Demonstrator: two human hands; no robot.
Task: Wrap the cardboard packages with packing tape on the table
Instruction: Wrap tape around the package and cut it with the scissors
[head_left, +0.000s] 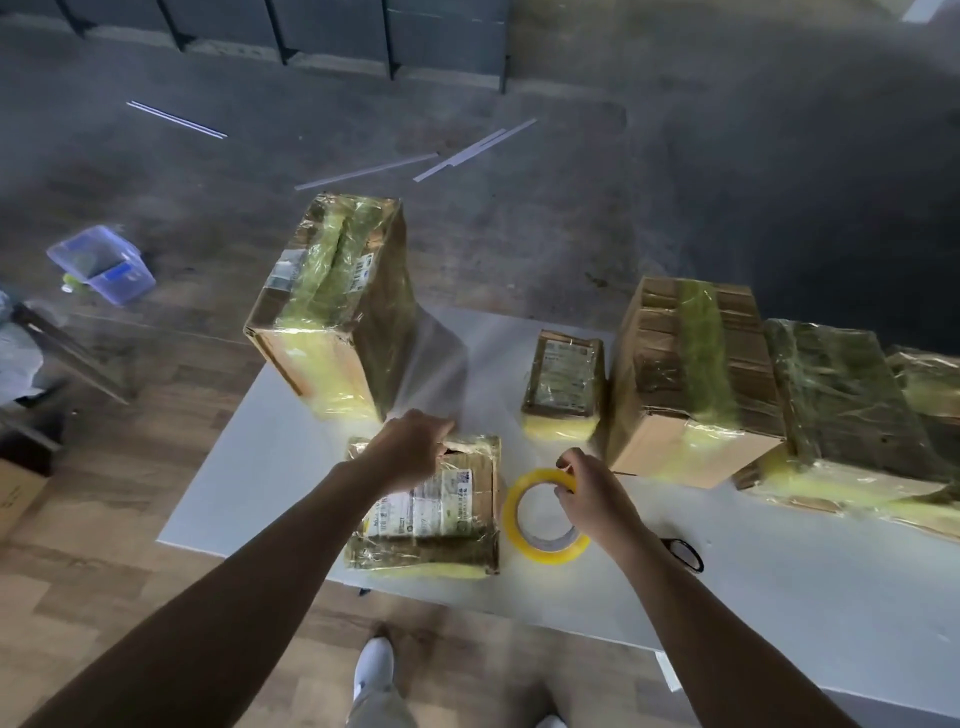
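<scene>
My left grip (410, 452) sits on the far top edge of the flat package (431, 519), fingers curled down over that edge and holding it; the fingertips themselves are hidden behind the hand. The package lies flat on the white tabletop (260, 467), directly under and nearer to me than this grip, its printed label facing up under glossy tape. Just to the right of it, my right grip (587, 493) pinches the upper rim of the yellow tape roll (519, 535) between thumb and forefinger, the other fingers loosely folded. The roll appears tipped up from the tabletop and hangs below and to the left of this grip, just beside the flat package. Black scissors (685, 553) lie on the tabletop close to the right of my right forearm. Beyond the left grip stands a tall wrapped box (332, 306), with a pale translucent sheet (436, 364) between them; I cannot tell what it is fixed to. Beyond the right grip is a small wrapped box (563, 379), and further right a larger box (680, 374) with a yellow-green band over it, then a long wrapped parcel (847, 415).
</scene>
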